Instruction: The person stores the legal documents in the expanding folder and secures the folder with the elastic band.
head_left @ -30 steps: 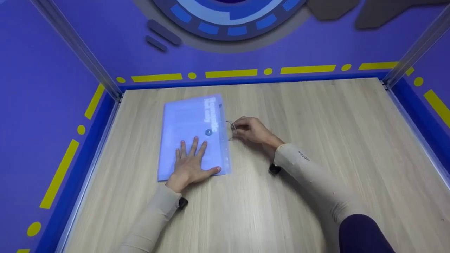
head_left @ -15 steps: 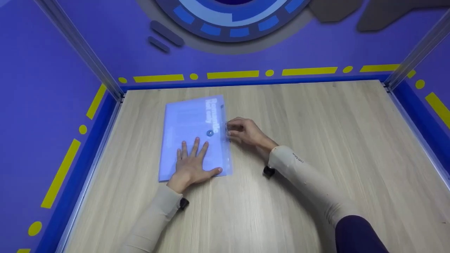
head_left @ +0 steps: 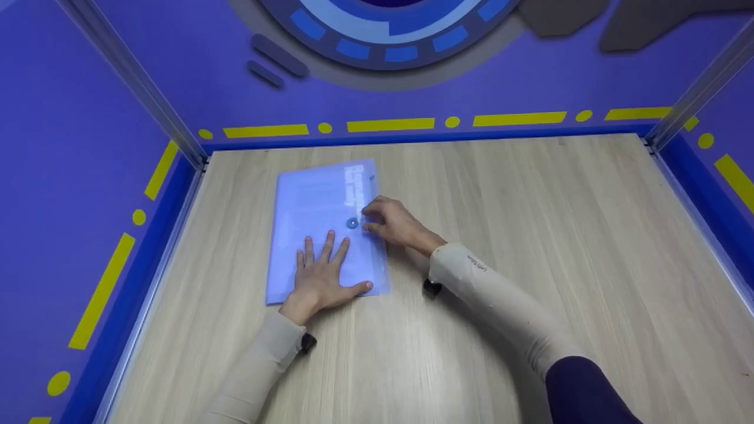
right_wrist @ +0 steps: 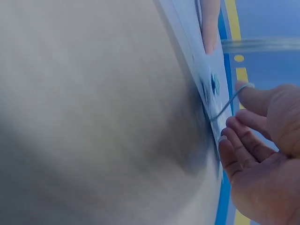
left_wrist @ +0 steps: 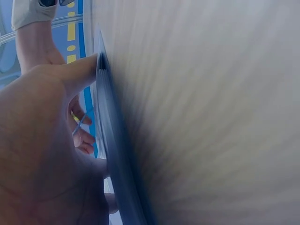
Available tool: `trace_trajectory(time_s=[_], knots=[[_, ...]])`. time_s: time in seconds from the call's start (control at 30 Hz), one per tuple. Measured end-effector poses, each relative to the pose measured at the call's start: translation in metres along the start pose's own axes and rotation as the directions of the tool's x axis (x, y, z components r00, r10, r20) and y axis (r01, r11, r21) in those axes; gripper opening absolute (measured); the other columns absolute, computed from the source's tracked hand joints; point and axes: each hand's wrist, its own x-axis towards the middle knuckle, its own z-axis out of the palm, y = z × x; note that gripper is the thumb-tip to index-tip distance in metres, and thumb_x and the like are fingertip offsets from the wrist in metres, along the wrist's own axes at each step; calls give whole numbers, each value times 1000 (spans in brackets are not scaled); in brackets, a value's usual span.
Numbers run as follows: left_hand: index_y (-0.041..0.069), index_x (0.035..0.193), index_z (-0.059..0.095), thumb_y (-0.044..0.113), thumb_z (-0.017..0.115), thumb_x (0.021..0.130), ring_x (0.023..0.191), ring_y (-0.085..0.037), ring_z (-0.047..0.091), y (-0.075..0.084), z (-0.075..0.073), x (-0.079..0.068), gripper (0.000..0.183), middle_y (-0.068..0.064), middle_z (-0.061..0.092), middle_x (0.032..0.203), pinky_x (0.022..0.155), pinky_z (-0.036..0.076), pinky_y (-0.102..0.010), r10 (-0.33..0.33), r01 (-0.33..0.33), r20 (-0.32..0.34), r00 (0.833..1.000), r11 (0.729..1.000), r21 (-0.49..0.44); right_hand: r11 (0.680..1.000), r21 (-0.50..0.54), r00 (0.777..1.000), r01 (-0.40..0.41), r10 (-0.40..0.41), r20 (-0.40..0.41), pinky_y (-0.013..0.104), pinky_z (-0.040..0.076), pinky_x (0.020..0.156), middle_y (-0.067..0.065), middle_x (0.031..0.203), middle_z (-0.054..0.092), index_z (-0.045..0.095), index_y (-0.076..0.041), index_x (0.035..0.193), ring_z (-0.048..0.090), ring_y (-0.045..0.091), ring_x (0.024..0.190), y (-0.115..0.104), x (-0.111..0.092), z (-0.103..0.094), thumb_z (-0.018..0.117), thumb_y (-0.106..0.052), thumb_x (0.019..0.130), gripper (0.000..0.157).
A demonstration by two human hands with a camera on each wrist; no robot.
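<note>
A translucent blue-violet document folder (head_left: 309, 197) with white lettering lies flat on the table. On its flap sits a small round button (head_left: 351, 223). My left hand (head_left: 318, 282) rests on the folder's near part, fingers spread and thumb near its lower right corner. Over the folder's right edge, my right hand (head_left: 397, 222) has its thumb and fingertips just right of the button. It holds a thin elastic cord (right_wrist: 227, 107), which runs from the folder's edge to the thumb in the right wrist view. From the left wrist view, the folder's layered edge (left_wrist: 119, 154) shows beside the left palm.
The wood-grain table (head_left: 500, 194) extends around the folder on every side. Blue panels (head_left: 412, 100) with yellow markings stand behind it and at the left and right, joined by metal corner posts (head_left: 141, 82).
My right hand has moved left with the cord, from beside the folder's right edge to over the flap close to the button. The left hand stays put on the folder.
</note>
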Motion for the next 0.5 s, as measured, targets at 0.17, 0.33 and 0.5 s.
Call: trace_trajectory(time_s=[0.17, 0.33, 0.5], knots=[[24, 173, 16, 86, 56, 87, 161, -57, -10, 0, 1, -1, 114, -13, -1, 181, 129, 2, -74, 4, -4, -1, 1000, 1000, -5, 995, -103, 1000, 18, -16, 22, 40, 58, 103, 18, 123, 69, 73, 6, 127, 69, 31, 114, -7, 5, 9, 71, -7, 101, 29], [25, 174, 15, 88, 54, 87, 161, -56, -11, 1, 1, 0, 114, -13, -3, 181, 130, 1, -73, 1, -1, 18, 1000, 1000, 6, 990, -144, 1000, 12, -10, 15, 39, 60, 99, 17, 119, 69, 74, 5, 124, 69, 30, 109, -6, 7, 15, 70, -7, 101, 26], [25, 174, 14, 88, 54, 88, 161, -57, -11, 2, 0, 1, 114, -13, -3, 181, 130, 1, -73, 5, -5, 19, 1000, 1000, 13, 985, -173, 1000, 8, -9, -4, 39, 61, 97, 16, 118, 68, 74, 3, 122, 69, 29, 108, -7, 10, 18, 70, -9, 101, 25]])
